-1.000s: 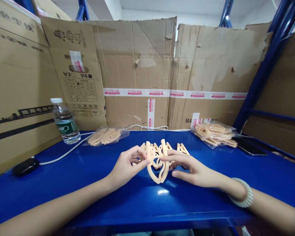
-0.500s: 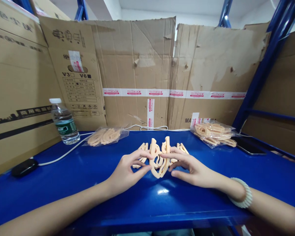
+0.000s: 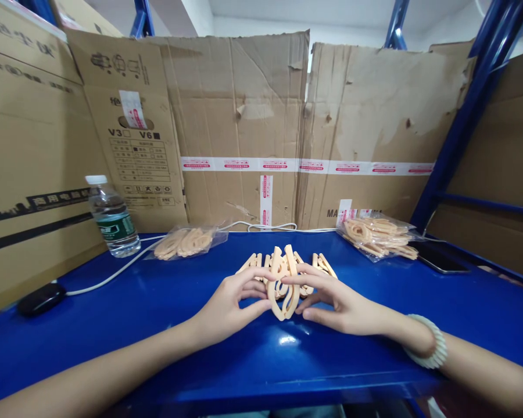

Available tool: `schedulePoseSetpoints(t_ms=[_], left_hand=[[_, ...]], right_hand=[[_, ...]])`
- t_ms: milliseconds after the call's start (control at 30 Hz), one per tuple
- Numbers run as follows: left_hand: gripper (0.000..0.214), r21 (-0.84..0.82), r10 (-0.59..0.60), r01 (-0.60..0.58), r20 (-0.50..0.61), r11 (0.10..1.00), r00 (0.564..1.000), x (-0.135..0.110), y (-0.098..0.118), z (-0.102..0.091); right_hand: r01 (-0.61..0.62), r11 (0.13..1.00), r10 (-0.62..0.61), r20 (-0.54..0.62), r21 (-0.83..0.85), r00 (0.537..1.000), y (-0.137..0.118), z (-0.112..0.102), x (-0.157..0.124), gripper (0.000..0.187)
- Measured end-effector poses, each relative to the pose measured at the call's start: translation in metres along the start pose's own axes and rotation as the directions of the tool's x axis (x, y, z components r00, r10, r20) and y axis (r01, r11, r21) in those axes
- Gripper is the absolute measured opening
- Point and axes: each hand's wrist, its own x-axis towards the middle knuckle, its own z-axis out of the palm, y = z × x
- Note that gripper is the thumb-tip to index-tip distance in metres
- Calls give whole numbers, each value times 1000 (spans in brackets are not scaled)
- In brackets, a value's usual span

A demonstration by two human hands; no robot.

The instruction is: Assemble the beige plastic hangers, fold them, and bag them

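Between my hands is a beige plastic folding hanger [image 3: 294,295], its two arms swung upward into a narrow V. My left hand [image 3: 230,303] pinches its left side between thumb and fingers. On the other side, the fingers of my right hand [image 3: 342,301] press against the right arm, with the thumb lower down and apart from it. Behind the held piece stand several more beige folded hangers [image 3: 325,266] on the blue table [image 3: 192,371], partly covered by my fingers.
Clear bags of beige hangers lie at the back left [image 3: 187,242] and back right [image 3: 381,235]. A water bottle [image 3: 114,223] stands at left, near a black device [image 3: 41,298] with a white cable. A phone [image 3: 440,258] lies at right. Cardboard sheets [image 3: 244,122] wall the back.
The hanger's two arms have come closer together at the top, and my hands have drawn slightly nearer each other. Both hands keep their hold on it.
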Motion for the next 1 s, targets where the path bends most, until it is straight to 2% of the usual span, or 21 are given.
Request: schedulePoseSetpoints(t_ms=[433,633,1000], left_hand=[[36,-75,-98,97,-22,992,995,2,-3,-4],[41,-9,-48,48,52,999,997,0,-1,-1],[39,94,45,-47,21,994,999,-1,2,-2]], right_hand=[[60,984,-66,-33,-165,997,-7,-6,2,49],[99,981,-97,17,-165,995,-12,-6,3,39],[52,991,-47,41,-121,998,-9,-10,2,41]])
